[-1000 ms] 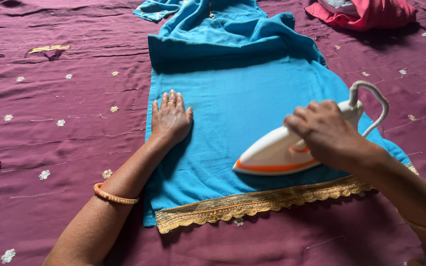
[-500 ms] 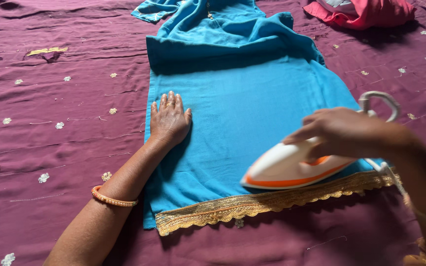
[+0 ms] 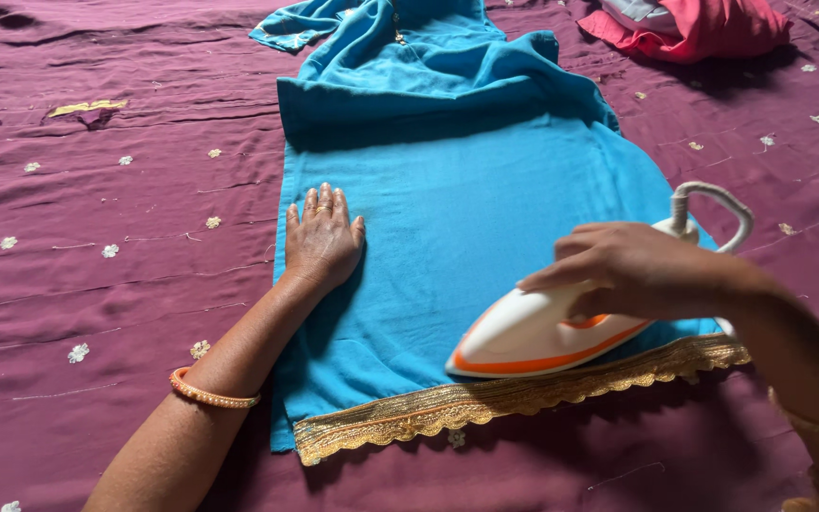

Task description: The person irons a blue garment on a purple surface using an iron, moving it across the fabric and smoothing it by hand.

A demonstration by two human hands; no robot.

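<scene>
A blue cloth (image 3: 466, 199) with a gold lace border (image 3: 485, 403) lies spread on a maroon bedsheet (image 3: 97, 284). My left hand (image 3: 322, 237) presses flat on the cloth near its left edge, fingers together. An orange bangle circles that forearm. My right hand (image 3: 632, 268) grips the handle of a white and orange iron (image 3: 533, 337), which rests on the cloth just above the gold border, tip pointing left. The iron's white cord (image 3: 713, 204) loops up behind my wrist.
The far end of the blue cloth is bunched in folds (image 3: 428, 57). A red and pink garment (image 3: 703, 28) lies at the top right. The bedsheet has small white embroidered flowers and a yellow scrap (image 3: 87, 107) at the upper left.
The iron slid right and down toward the gold border, then came back a little to the left. My left hand stayed pressed on the cloth.
</scene>
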